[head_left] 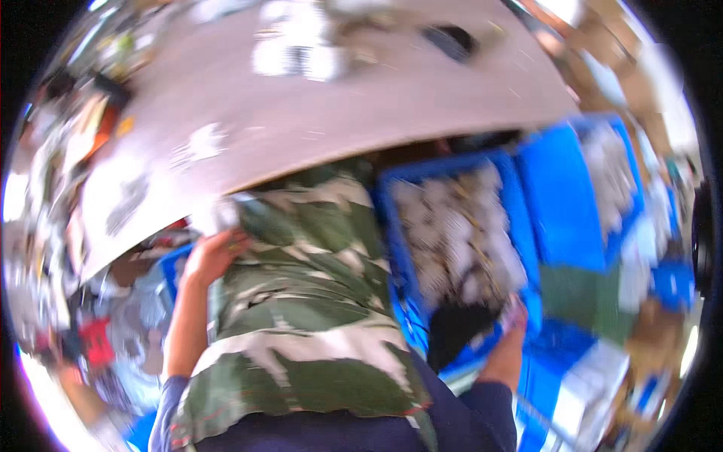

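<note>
My left hand (214, 255) is at the table's near edge, left of my camouflage apron (301, 301). Its fingers are closed round a small whitish bundle (215, 217), too smeared to name. On the other side, my right hand (514, 318) is at the near right rim of a blue crate (527, 248). Motion blurs its fingers, so whether it grips anything does not show. White, fluffy-looking pieces (452, 233) with some yellowish streaks fill that crate. A black, soft-looking thing (458, 328) lies at the crate's near end, beside my right hand.
The brownish table (361, 113) spreads ahead, bearing white stacked items (301, 45), a dark object (449, 41) and a small white pile (199, 147). Another blue crate (561, 196) with whitish contents stands at the right. Clutter, including a red item (96, 339), crowds the left.
</note>
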Available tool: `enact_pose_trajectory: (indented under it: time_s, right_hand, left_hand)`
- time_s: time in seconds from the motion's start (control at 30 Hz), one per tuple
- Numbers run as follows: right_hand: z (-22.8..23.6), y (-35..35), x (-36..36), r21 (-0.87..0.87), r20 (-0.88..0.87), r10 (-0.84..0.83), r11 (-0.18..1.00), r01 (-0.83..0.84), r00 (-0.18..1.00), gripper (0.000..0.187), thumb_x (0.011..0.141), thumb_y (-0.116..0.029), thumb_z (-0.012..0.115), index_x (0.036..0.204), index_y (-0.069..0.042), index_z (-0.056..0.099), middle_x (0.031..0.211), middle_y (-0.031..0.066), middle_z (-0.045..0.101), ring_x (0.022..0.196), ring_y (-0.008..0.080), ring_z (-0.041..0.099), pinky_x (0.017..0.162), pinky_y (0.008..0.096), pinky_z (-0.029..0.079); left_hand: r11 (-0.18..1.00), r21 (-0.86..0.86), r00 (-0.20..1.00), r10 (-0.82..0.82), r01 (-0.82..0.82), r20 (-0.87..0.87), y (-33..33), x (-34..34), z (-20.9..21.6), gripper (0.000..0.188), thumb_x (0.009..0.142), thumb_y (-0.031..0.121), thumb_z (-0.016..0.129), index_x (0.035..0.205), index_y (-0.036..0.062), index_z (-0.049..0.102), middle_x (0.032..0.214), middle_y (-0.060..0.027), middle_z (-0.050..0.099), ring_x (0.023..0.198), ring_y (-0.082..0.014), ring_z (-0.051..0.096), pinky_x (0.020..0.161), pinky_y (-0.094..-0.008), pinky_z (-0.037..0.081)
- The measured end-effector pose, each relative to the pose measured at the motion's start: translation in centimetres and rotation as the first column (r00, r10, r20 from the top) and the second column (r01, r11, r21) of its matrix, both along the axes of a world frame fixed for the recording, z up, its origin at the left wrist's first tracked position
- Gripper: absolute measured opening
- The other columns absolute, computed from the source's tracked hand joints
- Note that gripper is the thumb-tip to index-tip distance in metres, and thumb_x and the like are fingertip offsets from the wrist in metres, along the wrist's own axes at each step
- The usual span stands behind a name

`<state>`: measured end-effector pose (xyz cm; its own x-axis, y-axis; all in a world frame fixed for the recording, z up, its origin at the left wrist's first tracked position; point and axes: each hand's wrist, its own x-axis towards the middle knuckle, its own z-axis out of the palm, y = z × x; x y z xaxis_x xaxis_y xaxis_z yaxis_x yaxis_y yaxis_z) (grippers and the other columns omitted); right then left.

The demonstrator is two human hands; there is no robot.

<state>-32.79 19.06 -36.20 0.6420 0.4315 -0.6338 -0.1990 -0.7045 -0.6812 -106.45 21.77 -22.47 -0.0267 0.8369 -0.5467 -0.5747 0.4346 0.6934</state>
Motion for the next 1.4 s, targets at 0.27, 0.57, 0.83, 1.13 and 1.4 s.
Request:
enact_pose_trajectory:
  time_s: [0.27, 0.57, 0.83, 1.13, 1.4]
  right_hand:
    - [7.9, 0.6, -11.5, -0.31, 0.62, 0.784, 0.223, -0.924, -0.019, 0.033, 0.074, -0.022, 0.062, 0.101, -0.002, 0.06, 0.095, 0.0154, 0.062, 0.087, 0.029, 0.058, 0.079, 0.038, 0.045]
    - [15.0, 4.0, -21.1, -0.849, 0.167, 0.755, -0.218, -0.482, -0.635, 0.023, 0.069, -0.01, 0.054, 0.092, -0.009, 0.058, 0.093, 0.0143, 0.06, 0.086, 0.031, 0.059, 0.073, 0.0403, 0.048]
    - [25.7, 18.8, -46.0, -0.282, 0.5, 0.774, -0.278, -0.918, -0.388, 0.02, 0.084, -0.022, 0.055, 0.091, -0.005, 0.062, 0.085, 0.0133, 0.064, 0.071, 0.0271, 0.062, 0.06, 0.0357, 0.046]
    - [25.8, 17.4, -58.1, 0.322, 0.003, 0.989, -0.139, -0.936, -0.145, 0.011, 0.086, -0.008, 0.054, 0.095, -0.005, 0.058, 0.078, -0.0002, 0.055, 0.063, 0.0056, 0.05, 0.054, 0.0188, 0.038]
    - [27.1, 20.5, -58.0, 0.069, -0.382, 0.845, -0.378, -0.923, -0.375, 0.046, 0.094, -0.041, 0.035, 0.098, -0.003, 0.062, 0.069, -0.0025, 0.054, 0.055, 0.0025, 0.043, 0.049, 0.0168, 0.033]
  left_hand:
    - [0.958, 0.27, 0.947, -0.003, 0.095, -0.322, 0.4, 2.9, 3.1, 0.039, 0.08, 0.01, 0.064, 0.117, 0.0043, 0.054, 0.111, -0.0011, 0.058, 0.104, -0.0111, 0.051, 0.093, -0.0275, 0.036]
    - [0.939, 0.302, 0.977, -0.111, 0.162, -0.18, 2.6, -0.7, 0.0, 0.039, 0.081, 0.006, 0.062, 0.119, 0.0051, 0.052, 0.116, -0.0017, 0.056, 0.111, -0.0125, 0.047, 0.098, -0.0285, 0.033]
    - [0.908, 0.371, 0.98, -0.192, 0.197, -0.051, 3.2, -1.1, -0.1, 0.04, 0.082, 0.007, 0.062, 0.12, 0.0048, 0.051, 0.116, -0.0015, 0.056, 0.11, -0.0124, 0.047, 0.097, -0.0296, 0.034]
    - [0.912, 0.376, 0.966, -0.225, 0.162, 0.13, 2.4, -1.2, -1.0, 0.04, 0.084, 0.01, 0.061, 0.122, 0.0039, 0.049, 0.114, -0.004, 0.056, 0.108, -0.0141, 0.049, 0.096, -0.0309, 0.036]
    - [0.903, 0.416, 0.983, -0.159, 0.107, 0.091, 2.8, -1.0, -1.4, 0.036, 0.084, 0.01, 0.061, 0.117, 0.0014, 0.051, 0.11, -0.0042, 0.058, 0.103, -0.013, 0.052, 0.093, -0.0297, 0.04]
